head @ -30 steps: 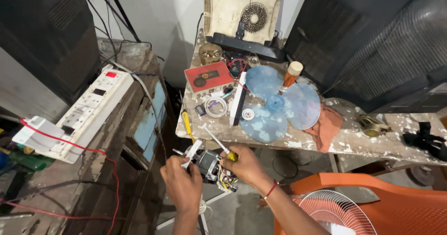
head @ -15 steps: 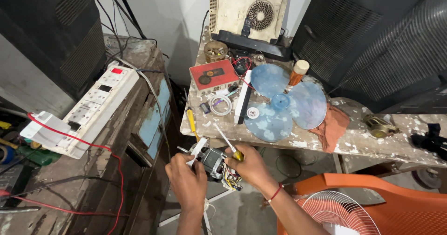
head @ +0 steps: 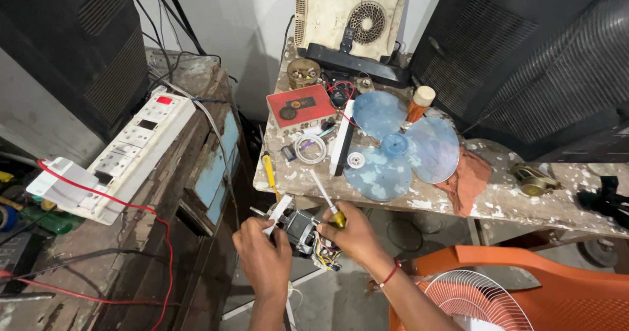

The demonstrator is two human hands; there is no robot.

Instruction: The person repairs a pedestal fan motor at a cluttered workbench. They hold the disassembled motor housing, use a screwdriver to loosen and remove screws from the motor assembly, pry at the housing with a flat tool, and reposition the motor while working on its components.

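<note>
1. A white switch-and-socket board [head: 124, 151] is lying on the worn wooden bench [head: 190, 167] at the far left, with a red wire [head: 111, 203] trailing across it.
2. The left hand [head: 262, 255] is gripping a small electric motor [head: 300, 229] from its left side, fingers curled and pressed around the casing and its white bracket; the motor is being held in the air just below the front edge of the paint-spattered table [head: 498, 203].
3. A yellow-handled screwdriver [head: 268, 174] is lying at the table's front left corner, just above the motor.
4. The right hand [head: 357, 236] is pinching a second screwdriver [head: 327, 203], fingers closed around its yellow grip, the white shaft slanting up and left; the same hand is resting against the motor's right side, beside its coloured wires [head: 325, 255].
5. On the table, a red box [head: 301, 106] is sitting behind a coil of white wire [head: 310, 149].
6. A translucent blue fan blade [head: 400, 144] is lying flat further right, with an orange rag [head: 466, 179] touching it.
7. An orange plastic chair [head: 524, 278] is standing at the lower right, bearing a white fan grille [head: 475, 301].
</note>
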